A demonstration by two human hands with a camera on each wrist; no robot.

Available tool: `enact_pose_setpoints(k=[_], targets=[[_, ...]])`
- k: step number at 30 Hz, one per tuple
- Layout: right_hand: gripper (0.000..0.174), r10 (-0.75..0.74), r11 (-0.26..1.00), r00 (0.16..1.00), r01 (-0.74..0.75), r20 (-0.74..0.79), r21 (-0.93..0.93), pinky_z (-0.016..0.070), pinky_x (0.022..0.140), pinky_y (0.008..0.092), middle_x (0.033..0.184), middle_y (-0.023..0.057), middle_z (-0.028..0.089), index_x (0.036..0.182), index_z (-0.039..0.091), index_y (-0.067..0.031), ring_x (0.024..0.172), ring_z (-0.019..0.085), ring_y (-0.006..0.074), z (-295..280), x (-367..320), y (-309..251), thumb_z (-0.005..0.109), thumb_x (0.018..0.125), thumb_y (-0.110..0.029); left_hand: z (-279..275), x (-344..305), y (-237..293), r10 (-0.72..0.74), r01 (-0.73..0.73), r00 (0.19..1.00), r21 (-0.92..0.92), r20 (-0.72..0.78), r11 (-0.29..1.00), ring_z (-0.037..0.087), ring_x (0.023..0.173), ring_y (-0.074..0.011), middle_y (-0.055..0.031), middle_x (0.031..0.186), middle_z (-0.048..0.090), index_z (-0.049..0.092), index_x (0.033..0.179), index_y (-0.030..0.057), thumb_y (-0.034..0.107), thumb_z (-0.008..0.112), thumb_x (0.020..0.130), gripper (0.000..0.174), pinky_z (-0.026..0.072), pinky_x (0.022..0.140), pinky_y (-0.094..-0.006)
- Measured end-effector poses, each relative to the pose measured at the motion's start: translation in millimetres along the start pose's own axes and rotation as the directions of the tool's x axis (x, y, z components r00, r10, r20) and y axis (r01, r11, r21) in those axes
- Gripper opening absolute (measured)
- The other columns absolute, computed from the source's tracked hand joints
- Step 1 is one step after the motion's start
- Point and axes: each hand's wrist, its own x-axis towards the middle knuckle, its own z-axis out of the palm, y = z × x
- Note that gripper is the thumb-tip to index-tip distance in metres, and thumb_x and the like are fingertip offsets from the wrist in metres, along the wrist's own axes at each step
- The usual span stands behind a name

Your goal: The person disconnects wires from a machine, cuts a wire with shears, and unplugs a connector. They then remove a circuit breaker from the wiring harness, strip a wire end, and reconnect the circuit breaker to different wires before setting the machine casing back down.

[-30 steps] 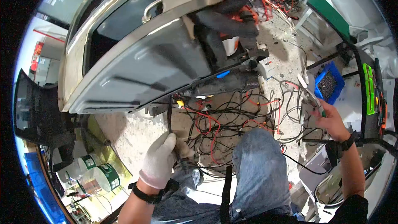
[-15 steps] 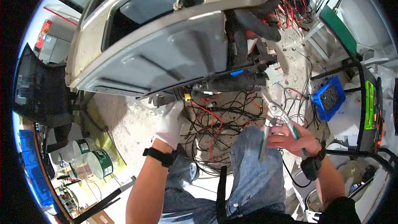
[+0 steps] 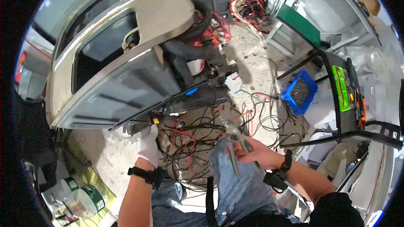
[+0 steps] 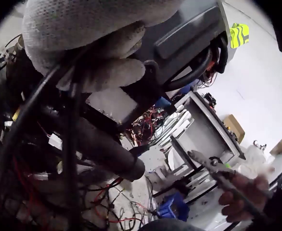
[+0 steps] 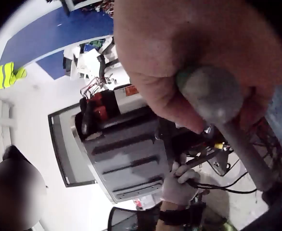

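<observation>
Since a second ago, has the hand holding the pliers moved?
Yes. The right hand with the pliers swung left, away from the blue bin, toward the wires.

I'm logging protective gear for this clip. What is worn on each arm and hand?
The left hand wears a white knitted glove, with a black strap round the wrist and no sleeve on the forearm. The right hand has no glove; a black wrist strap carries a dark block, and a black sleeve covers the upper arm.
</observation>
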Motion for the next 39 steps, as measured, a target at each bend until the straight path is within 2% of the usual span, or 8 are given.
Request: enact_pose_setpoints(k=[5, 10, 20, 21, 22, 25, 34, 39], targets=[[0.027, 0.127, 0.992, 0.99, -0.126, 0.055, -0.011, 0.0462, 0.087, 0.0352, 0.116, 0.0099, 0.047, 0.096, 0.038, -0.0058, 0.106, 0.054, 0.0256, 20.6, 10.6, -6.2, 0.055, 0.078, 0.006, 8.0, -4.6, -0.5, 0.037, -0.035, 0.999, -0.053, 0.031, 0.998, 0.053, 0.05, -0.0154, -0.007, 0.071, 0.056, 0.055, 0.092, 0.0029, 0.022, 0.047, 0.091, 0.021, 0.0494, 0.045, -0.0279], [0.041, 0.174, 0.881, 0.984, -0.167, -0.025, -0.443, 0.0488, 0.08, 0.0327, 0.108, 0.0076, 0.048, 0.114, 0.038, -0.0029, 0.1, 0.056, 0.0233, 24.0, 25.5, 9.8, 0.053, 0.077, 0.008, 11.8, -6.0, -0.5, 0.03, -0.031, 0.998, 0.017, 0.061, 0.999, 0.055, 0.05, -0.0132, -0.0084, 0.079, 0.062, 0.054, 0.096, 0.0005, 0.023, 0.046, 0.092, 0.024, 0.0434, 0.044, -0.0259], [0.041, 0.229, 0.933, 0.958, -0.266, -0.172, -0.243, 0.0473, 0.081, 0.0374, 0.107, 0.0108, 0.053, 0.116, 0.043, -0.0007, 0.098, 0.057, 0.0246, 39.8, 38.0, 0.7, 0.057, 0.077, -0.003, 14.0, -20.0, 14.9, 0.102, -0.097, 0.99, 0.049, -0.097, 0.994, 0.052, 0.054, -0.0131, -0.0069, 0.066, 0.055, 0.047, 0.122, 0.0036, 0.03, 0.042, 0.089, 0.042, 0.0403, 0.052, -0.0276], [0.04, 0.214, 0.925, 0.966, -0.249, -0.147, -0.287, 0.0473, 0.081, 0.0372, 0.106, 0.0111, 0.052, 0.115, 0.043, -0.0009, 0.098, 0.057, 0.0242, 40.4, 38.5, 1.7, 0.057, 0.078, -0.003, 0.9, 20.6, -24.3, 0.345, -0.299, 0.934, 0.328, -0.094, 0.896, 0.053, 0.05, -0.0134, -0.0065, 0.068, 0.057, 0.046, 0.122, 0.0044, 0.027, 0.042, 0.09, 0.039, 0.0422, 0.049, -0.0274], [0.038, 0.187, 0.917, 0.974, -0.221, -0.131, -0.333, 0.0472, 0.08, 0.037, 0.105, 0.0114, 0.052, 0.113, 0.043, -0.001, 0.098, 0.057, 0.0238, 38.3, 38.8, 1.5, 0.056, 0.078, -0.002, 3.9, -15.3, 12.7, -0.01, 0.018, 0.998, -0.136, 0.055, 0.99, 0.056, 0.065, -0.0137, -0.0099, 0.094, 0.058, 0.04, 0.126, -0.0002, 0.023, 0.051, 0.089, 0.045, 0.0484, 0.057, -0.0271], [0.028, 0.11, 0.929, 0.985, -0.149, -0.13, -0.339, 0.0459, 0.072, 0.0313, 0.092, 0.0069, 0.053, 0.102, 0.046, -0.0033, 0.086, 0.056, 0.0176, 33.7, 43.6, 7.3, 0.058, 0.077, -0.003, 3.5, -23.1, 22.8, -0.042, 0.046, 0.999, -0.19, 0.025, 0.981, 0.051, 0.057, -0.013, -0.0056, 0.079, 0.056, 0.048, 0.113, 0.0005, 0.017, 0.049, 0.091, 0.027, 0.046, 0.049, -0.0256], [0.023, 0.034, 0.965, 0.974, -0.09, -0.224, -0.244, 0.0408, 0.055, 0.028, 0.075, 0.005, 0.053, 0.093, 0.047, -0.0054, 0.067, 0.053, 0.0116, 26.2, 34.7, 12.3, 0.061, 0.076, -0.011, -7.0, 4.1, -15.5, 0.274, -0.291, 0.954, 0.161, 0.117, 0.943, 0.057, 0.061, -0.0136, -0.0059, 0.074, 0.06, 0.055, 0.104, -0.0014, 0.013, 0.049, 0.088, 0.023, 0.0473, 0.052, -0.026], [0.02, -0.022, 0.985, 0.96, -0.027, -0.279, -0.171, 0.0424, 0.058, 0.0265, 0.078, 0.006, 0.055, 0.094, 0.048, -0.0027, 0.069, 0.055, 0.0132, 15.5, 20.4, 10.7, 0.057, 0.078, -0.011, -47.8, 59.6, -73.0, 0.164, -0.171, 0.985, 0.32, 0.049, 0.932, 0.056, 0.079, -0.0169, -0.0058, 0.093, 0.061, 0.051, 0.113, -0.0012, 0.01, 0.056, 0.081, 0.034, 0.0451, 0.073, -0.0286]])
